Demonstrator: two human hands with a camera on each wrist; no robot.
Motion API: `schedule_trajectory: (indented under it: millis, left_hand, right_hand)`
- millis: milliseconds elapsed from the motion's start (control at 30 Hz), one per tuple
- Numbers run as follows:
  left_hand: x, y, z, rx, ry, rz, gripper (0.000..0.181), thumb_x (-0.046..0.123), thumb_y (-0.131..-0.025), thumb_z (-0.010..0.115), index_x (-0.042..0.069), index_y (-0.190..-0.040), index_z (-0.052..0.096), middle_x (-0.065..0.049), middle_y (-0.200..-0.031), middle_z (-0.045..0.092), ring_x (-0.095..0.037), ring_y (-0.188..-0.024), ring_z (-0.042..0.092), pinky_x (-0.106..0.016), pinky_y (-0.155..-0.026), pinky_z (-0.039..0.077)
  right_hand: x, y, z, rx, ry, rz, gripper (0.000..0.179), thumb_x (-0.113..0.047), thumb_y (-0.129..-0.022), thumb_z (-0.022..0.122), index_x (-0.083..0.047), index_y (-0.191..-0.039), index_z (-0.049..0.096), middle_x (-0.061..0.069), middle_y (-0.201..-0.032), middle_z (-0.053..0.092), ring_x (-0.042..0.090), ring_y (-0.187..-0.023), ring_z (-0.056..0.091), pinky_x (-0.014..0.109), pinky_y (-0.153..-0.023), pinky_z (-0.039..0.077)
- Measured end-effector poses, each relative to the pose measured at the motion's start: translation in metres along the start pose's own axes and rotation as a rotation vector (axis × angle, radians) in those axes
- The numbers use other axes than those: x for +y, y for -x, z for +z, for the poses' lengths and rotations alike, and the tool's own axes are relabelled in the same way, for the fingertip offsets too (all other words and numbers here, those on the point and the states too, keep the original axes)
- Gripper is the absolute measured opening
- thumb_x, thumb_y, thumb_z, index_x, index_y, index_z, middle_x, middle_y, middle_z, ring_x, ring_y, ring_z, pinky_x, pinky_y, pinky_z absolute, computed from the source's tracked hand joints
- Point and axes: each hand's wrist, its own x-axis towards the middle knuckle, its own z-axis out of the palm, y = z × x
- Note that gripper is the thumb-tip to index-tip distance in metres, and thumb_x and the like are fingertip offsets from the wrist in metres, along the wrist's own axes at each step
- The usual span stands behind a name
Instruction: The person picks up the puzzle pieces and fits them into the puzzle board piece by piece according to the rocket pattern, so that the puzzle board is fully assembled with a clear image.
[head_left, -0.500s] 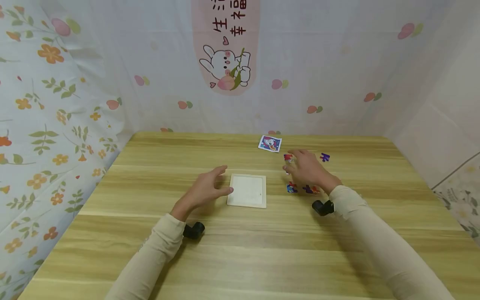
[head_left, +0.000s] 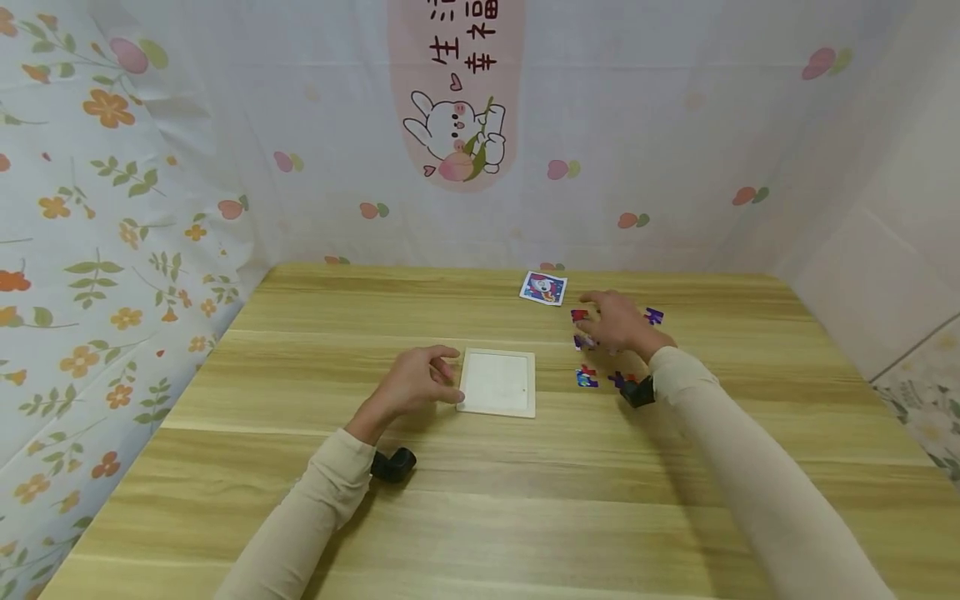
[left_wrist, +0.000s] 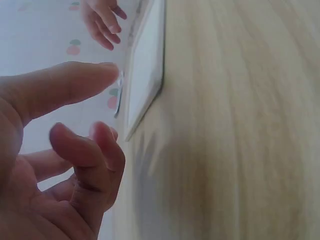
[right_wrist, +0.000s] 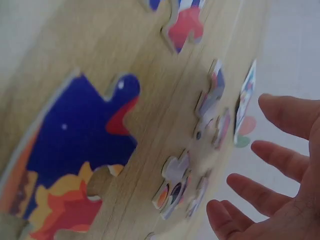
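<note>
A square white tray (head_left: 497,380) with a raised pale rim lies flat on the table. My left hand (head_left: 418,382) hovers at its left edge, thumb and fingers apart and holding nothing; whether the thumb touches the rim I cannot tell. My right hand (head_left: 617,322) is above a scatter of jigsaw pieces, its fingers spread and nothing between them. Near it lie a red-and-purple jigsaw piece (head_left: 579,316), a blue-and-red one (head_left: 587,377) and a purple one (head_left: 654,316). In the right wrist view, a dark blue piece with orange (right_wrist: 80,130) looms close; other pieces are partly hidden under the hand.
A small picture card (head_left: 543,288) with a cartoon figure lies toward the back of the wooden table (head_left: 480,517). Behind the table hangs a printed cloth (head_left: 322,108). A black camera (head_left: 393,465) sits at the left wrist, another (head_left: 637,391) at the right.
My right hand has shifted slightly farther back over the pieces, uncovering more of one in the middle. The left hand's fingers have bent a little; the head view has moved slightly.
</note>
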Motion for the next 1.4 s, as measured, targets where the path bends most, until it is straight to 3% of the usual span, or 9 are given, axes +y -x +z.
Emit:
schedule_trajectory:
  millis: [67, 300, 633, 1133, 1300, 1400]
  left_hand:
    - [0.000, 0.000, 0.000, -0.006, -0.009, -0.013, 0.067, 0.010, -0.076, 0.085, -0.001, -0.136, 0.059, -0.012, -0.099, 0.070, -0.018, -0.086, 0.067, -0.026, -0.072, 0.052]
    - [-0.004, 0.000, 0.005, -0.014, 0.003, -0.064, 0.060, 0.009, -0.073, 0.086, 0.001, -0.128, 0.064, -0.008, -0.088, 0.073, -0.014, -0.076, 0.062, -0.024, -0.066, 0.047]
    - [-0.002, -0.001, 0.010, 0.038, -0.018, -0.082, 0.052, 0.011, -0.074, 0.085, 0.003, -0.122, 0.069, -0.011, -0.090, 0.078, -0.013, -0.076, 0.068, -0.023, -0.062, 0.048]
    - [0.002, -0.002, 0.015, 0.046, -0.042, -0.074, 0.060, 0.007, -0.068, 0.087, 0.005, -0.125, 0.067, -0.006, -0.080, 0.076, -0.010, -0.067, 0.062, -0.022, -0.060, 0.046]
    - [0.002, -0.003, 0.016, 0.042, -0.047, -0.071, 0.060, 0.006, -0.069, 0.087, 0.004, -0.125, 0.068, -0.005, -0.079, 0.075, -0.009, -0.066, 0.062, -0.022, -0.059, 0.046]
    - [0.003, -0.003, 0.016, 0.041, -0.045, -0.076, 0.060, 0.006, -0.069, 0.087, 0.004, -0.126, 0.068, -0.005, -0.078, 0.075, -0.009, -0.066, 0.061, -0.022, -0.058, 0.046]
  right_hand:
    - [0.001, -0.002, -0.001, 0.003, 0.018, 0.006, 0.054, -0.021, -0.098, 0.057, 0.005, -0.145, 0.047, 0.033, -0.137, 0.054, 0.047, -0.123, 0.052, 0.063, -0.107, 0.041]
    - [0.002, -0.010, -0.003, 0.007, 0.044, 0.019, 0.046, -0.017, -0.095, 0.059, 0.002, -0.137, 0.057, 0.028, -0.123, 0.065, 0.047, -0.124, 0.049, 0.066, -0.116, 0.018]
    - [0.001, -0.019, -0.001, -0.004, 0.023, 0.089, 0.039, -0.016, -0.092, 0.063, -0.002, -0.129, 0.065, 0.026, -0.135, 0.061, 0.048, -0.138, 0.038, 0.062, -0.120, 0.017]
    - [0.003, -0.023, 0.002, -0.003, -0.024, 0.151, 0.034, -0.018, -0.093, 0.066, -0.003, -0.123, 0.068, 0.027, -0.139, 0.056, 0.051, -0.138, 0.033, 0.064, -0.119, 0.018]
    - [0.004, -0.025, 0.003, 0.014, -0.017, 0.152, 0.032, -0.018, -0.092, 0.069, 0.000, -0.118, 0.068, 0.026, -0.131, 0.060, 0.050, -0.136, 0.034, 0.063, -0.119, 0.018]
    - [0.004, -0.024, 0.003, 0.035, -0.035, 0.158, 0.028, -0.014, -0.091, 0.069, 0.001, -0.115, 0.066, 0.024, -0.119, 0.061, 0.045, -0.125, 0.041, 0.059, -0.113, 0.029]
